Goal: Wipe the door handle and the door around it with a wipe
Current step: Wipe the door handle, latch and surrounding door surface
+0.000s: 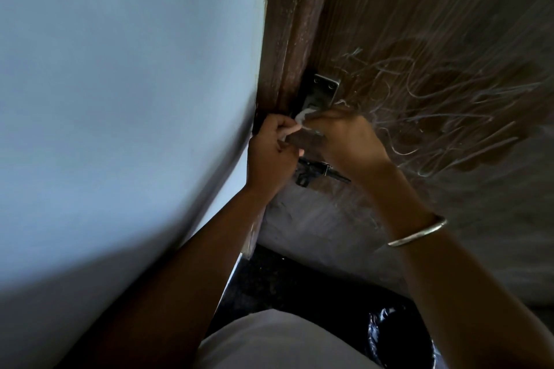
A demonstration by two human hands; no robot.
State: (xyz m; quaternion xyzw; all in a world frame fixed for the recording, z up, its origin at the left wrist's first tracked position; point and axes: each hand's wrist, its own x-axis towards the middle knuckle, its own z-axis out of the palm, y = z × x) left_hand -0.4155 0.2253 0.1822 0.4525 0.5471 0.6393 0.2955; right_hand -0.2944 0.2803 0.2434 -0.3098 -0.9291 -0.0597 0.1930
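At the door's latch edge, both hands meet just below the metal handle plate (322, 93). The left hand (271, 156) and right hand (344, 138) are curled, pinching a small white wipe (302, 118) between them. Wiping the handle seems underway; next the wipe likely needs sweeping over the scribbled wooden door (449, 69). Room opens rightward; the frame (284, 48), wall (120, 99) and black bolt (314, 171) crowd the rest.
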